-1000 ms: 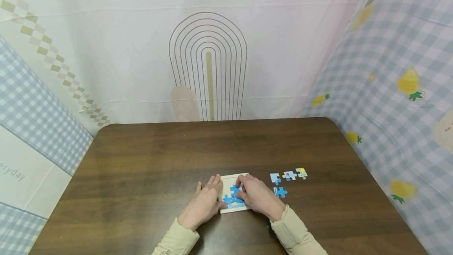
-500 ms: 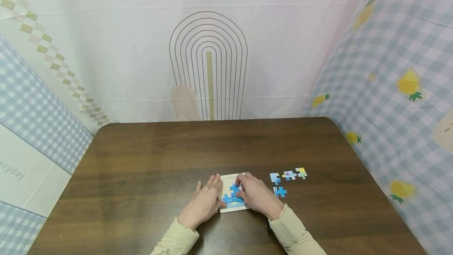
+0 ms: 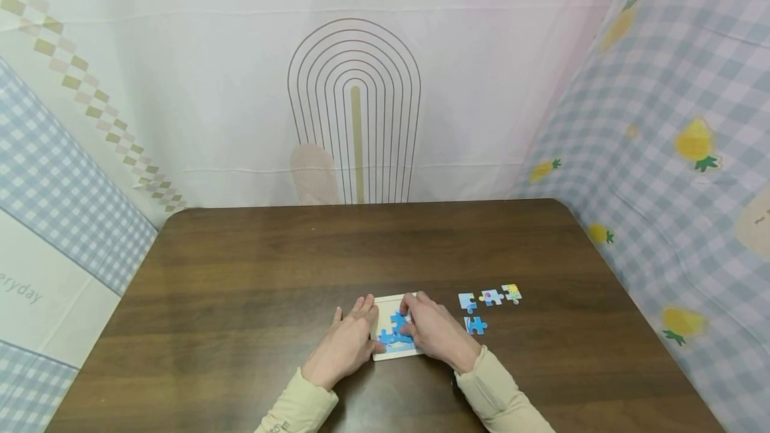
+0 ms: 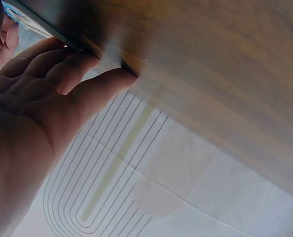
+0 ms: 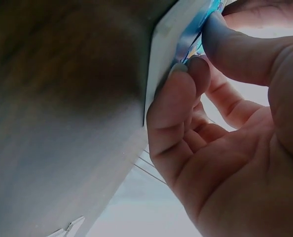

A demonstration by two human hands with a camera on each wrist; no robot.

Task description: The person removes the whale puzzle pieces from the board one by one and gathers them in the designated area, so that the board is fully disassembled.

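Note:
A small pale puzzle tray point(image 3: 391, 300) lies on the table, with blue jigsaw pieces point(image 3: 398, 323) fitted along its lower part. My left hand point(image 3: 344, 347) rests flat against the tray's left side, fingers extended and thumb at the near corner. In the left wrist view, the fingertips of that hand point(image 4: 53, 94) meet the table beside the tray's edge. Over the tray's right side, my right hand point(image 3: 442, 334) bends its fingers and thumb around a puzzle piece. From the right wrist, its blue surface point(image 5: 188, 37) shows between thumb and fingers; the hand hides most of it.
Several loose pieces lie right of the tray: a pale blue one point(image 3: 467, 301), one with a purple swirl point(image 3: 491, 297), one with yellow point(image 3: 512, 293) and a blue one point(image 3: 476, 325). The brown wooden table point(image 3: 240, 286) meets fabric hangings point(image 3: 234, 119) at the back and sides.

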